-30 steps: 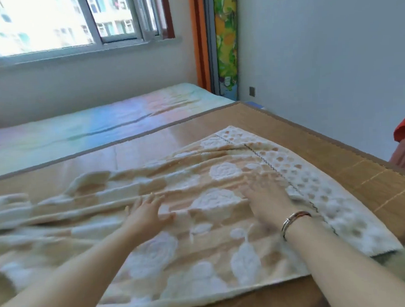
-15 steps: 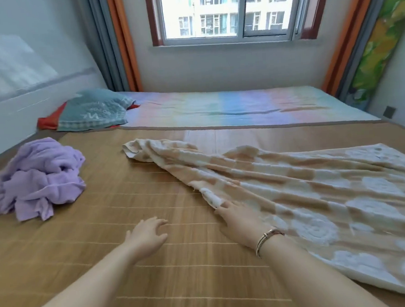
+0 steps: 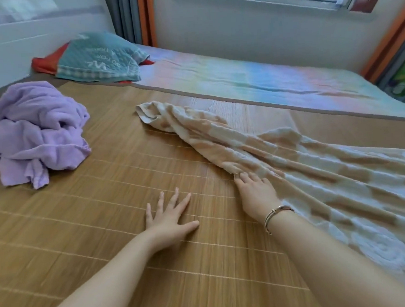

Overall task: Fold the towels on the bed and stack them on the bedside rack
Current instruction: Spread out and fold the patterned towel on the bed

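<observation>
A beige towel with white flowers [image 3: 316,170] lies rumpled across the right half of the bamboo mat [image 3: 105,206], its far end bunched into a narrow strip. My right hand [image 3: 256,195], with a bracelet at the wrist, grips the towel's near left edge with curled fingers; its thumb is hidden. To its left, my left hand [image 3: 169,217] lies flat on the bare mat with fingers spread, holding nothing. A crumpled purple towel [image 3: 34,132] sits in a heap at the mat's far left. The bedside rack is out of view.
A teal pillow [image 3: 100,57] on a red cloth lies at the bed's head by the wall. Beyond the mat runs a pastel striped sheet [image 3: 263,78] under the window. Orange curtains hang at both sides.
My view swung left, from the towel's spread right end to its bunched left end. Both hands left the towel's top; the right now holds its left edge and the left rests on the mat.
</observation>
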A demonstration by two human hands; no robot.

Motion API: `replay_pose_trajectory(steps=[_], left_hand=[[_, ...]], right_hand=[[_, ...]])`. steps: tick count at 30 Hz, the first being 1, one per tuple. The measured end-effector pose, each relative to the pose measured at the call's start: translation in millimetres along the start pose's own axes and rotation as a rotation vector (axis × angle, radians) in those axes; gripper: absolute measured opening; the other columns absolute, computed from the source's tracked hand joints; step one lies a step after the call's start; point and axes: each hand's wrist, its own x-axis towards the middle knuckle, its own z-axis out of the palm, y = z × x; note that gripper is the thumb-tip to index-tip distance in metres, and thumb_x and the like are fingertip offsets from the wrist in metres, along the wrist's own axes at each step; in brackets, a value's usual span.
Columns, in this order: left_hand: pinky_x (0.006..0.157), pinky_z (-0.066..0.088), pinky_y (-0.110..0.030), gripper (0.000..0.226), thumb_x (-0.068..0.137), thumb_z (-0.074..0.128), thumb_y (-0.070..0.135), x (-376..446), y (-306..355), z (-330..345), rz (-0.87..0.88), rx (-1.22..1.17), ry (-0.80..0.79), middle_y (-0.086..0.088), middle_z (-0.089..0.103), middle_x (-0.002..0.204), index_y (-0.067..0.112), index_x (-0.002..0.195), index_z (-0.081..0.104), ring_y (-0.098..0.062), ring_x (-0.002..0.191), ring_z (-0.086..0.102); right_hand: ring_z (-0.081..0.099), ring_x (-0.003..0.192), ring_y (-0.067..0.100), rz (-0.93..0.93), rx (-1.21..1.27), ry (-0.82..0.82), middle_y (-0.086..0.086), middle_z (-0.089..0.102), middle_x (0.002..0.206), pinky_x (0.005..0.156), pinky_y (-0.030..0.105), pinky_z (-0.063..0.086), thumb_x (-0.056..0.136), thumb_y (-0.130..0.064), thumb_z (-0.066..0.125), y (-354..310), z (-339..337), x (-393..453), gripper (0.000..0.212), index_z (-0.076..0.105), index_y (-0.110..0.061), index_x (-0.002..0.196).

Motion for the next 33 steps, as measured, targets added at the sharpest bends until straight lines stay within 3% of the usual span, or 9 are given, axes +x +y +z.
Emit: replay_pose_trajectory(steps=[5, 10, 13, 15, 18, 21, 26, 31, 33], left_hand=[[0.11, -0.025, -0.05, 0.077, 0.087, 0.039, 0.067, 8.4, -5.8, 3.4, -0.007, -0.002, -0.037, 0.018, -0.028, 0.153, 0.053, 0.145, -0.009, -0.017, 0.139, -0.035], [0.11, -0.024, -0.049, 0.077, 0.087, 0.041, 0.067, 5.0, -2.9, 1.5, -0.011, -0.027, -0.03, 0.019, -0.025, 0.155, 0.053, 0.146, -0.006, -0.016, 0.14, -0.033], [0.112, -0.021, -0.048, 0.069, 0.089, 0.045, 0.061, 4.1, 0.1, -1.2, -0.031, -0.083, 0.031, 0.019, -0.011, 0.158, 0.052, 0.147, 0.009, -0.015, 0.144, -0.024], [0.116, -0.012, -0.047, 0.05, 0.093, 0.047, 0.05, -0.5, 11.5, -7.0, -0.052, -0.256, 0.15, 0.016, 0.015, 0.158, 0.045, 0.141, 0.035, -0.016, 0.148, -0.005], [0.107, 0.032, -0.035, 0.031, 0.097, 0.046, 0.041, -7.9, 40.6, -15.7, -0.074, -0.733, 0.24, 0.005, 0.056, 0.132, 0.027, 0.121, 0.059, -0.015, 0.125, 0.046], [0.103, 0.044, -0.047, 0.058, 0.086, 0.046, 0.064, -13.2, 67.6, -19.9, -0.107, -1.137, 0.137, -0.002, 0.064, 0.12, 0.017, 0.115, 0.063, -0.019, 0.111, 0.058], [0.066, 0.056, -0.036, 0.034, 0.097, 0.05, 0.035, -17.6, 81.1, -26.7, -0.249, -1.584, 0.051, -0.012, 0.07, 0.102, 0.008, 0.114, 0.063, -0.025, 0.087, 0.067], [0.065, 0.053, -0.032, 0.007, 0.086, 0.065, 0.001, -21.3, 68.3, -29.1, -0.25, -1.562, 0.294, -0.017, 0.067, 0.09, 0.004, 0.09, 0.061, -0.024, 0.076, 0.066], [0.068, 0.053, -0.03, 0.013, 0.082, 0.066, -0.006, -29.2, 64.0, -34.8, -0.238, -1.54, 0.362, -0.015, 0.067, 0.085, 0.007, 0.081, 0.061, -0.024, 0.078, 0.065]], right_hand=[[0.045, 0.12, 0.026, 0.082, -0.115, 0.097, 0.005, 0.046, 0.132, 0.085, 0.033, 0.045, 0.092, -0.004, 0.047, 7.4, 3.6, 20.3, 0.043, 0.046, -0.012, 0.133], [0.046, 0.117, 0.024, -0.018, -0.116, 0.206, 0.0, 0.058, 0.116, 0.098, 0.034, 0.035, 0.092, -0.01, 0.048, 11.4, -11.0, 17.7, 0.029, 0.063, -0.02, 0.114], [0.048, 0.11, 0.02, 0.045, 0.382, 0.25, 0.001, 0.06, 0.11, 0.092, 0.031, 0.037, 0.092, -0.018, 0.052, 8.9, -30.2, 0.6, 0.014, 0.064, -0.016, 0.1], [0.054, 0.1, 0.018, 0.078, 0.888, 0.142, 0.002, 0.062, 0.099, 0.085, 0.029, 0.04, 0.091, -0.019, 0.057, 5.5, -48.2, -14.2, 0.009, 0.063, -0.013, 0.091], [0.053, 0.081, 0.018, 0.023, 1.383, -0.034, 0.005, 0.057, 0.082, 0.079, 0.034, 0.042, 0.082, -0.017, 0.064, 1.6, -71.8, -37.3, 0.008, 0.059, -0.013, 0.079], [0.048, 0.069, 0.015, -0.035, 1.704, -0.263, 0.004, 0.049, 0.073, 0.067, 0.026, 0.039, 0.072, -0.012, 0.061, -0.9, -83.3, -57.3, 0.01, 0.052, -0.01, 0.075], [0.042, 0.06, 0.011, -0.094, 1.557, -0.431, 0.003, 0.041, 0.066, 0.054, 0.019, 0.034, 0.071, -0.011, 0.053, -9.3, -83.5, -83.9, 0.007, 0.047, -0.011, 0.067], [0.04, 0.059, 0.006, 0.046, 1.427, -0.329, -0.003, 0.039, 0.062, 0.059, 0.019, 0.031, 0.075, -0.009, 0.049, -15.8, -75.8, -88.5, 0.017, 0.042, -0.012, 0.06], [0.035, 0.065, 0.011, 0.096, 1.363, -0.28, -0.002, 0.036, 0.066, 0.063, 0.025, 0.027, 0.07, -0.019, 0.047, -16.2, -72.8, -93.6, 0.012, 0.041, -0.017, 0.06]])
